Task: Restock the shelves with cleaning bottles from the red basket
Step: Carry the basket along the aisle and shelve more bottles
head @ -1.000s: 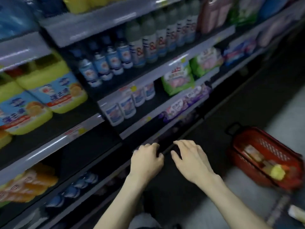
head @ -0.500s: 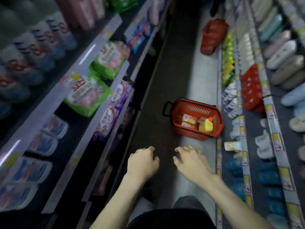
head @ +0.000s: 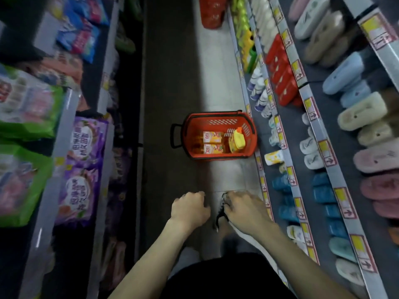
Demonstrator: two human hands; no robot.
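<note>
A red basket (head: 187, 134) with a black handle stands on the aisle floor, close to the right-hand shelves. Inside it a yellow cleaning bottle (head: 237, 139) stands at the right, and two bottles with orange labels (head: 212, 142) lie beside it. My left hand (head: 190, 209) and my right hand (head: 244, 209) hover side by side well short of the basket. Both have loosely curled fingers and hold nothing. A dark strap-like thing (head: 219, 214) shows below, between the hands; I cannot tell what it is.
The left shelves (head: 64, 134) carry green and purple bags. Slippers, small bottles and red packs fill the right shelves (head: 319, 130). A second red basket (head: 212, 11) stands far down the aisle. The floor strip between the shelves is narrow.
The view has swung from the left shelves to down the aisle, and the red basket now sits in the middle. Both hands stay in front, holding nothing.
</note>
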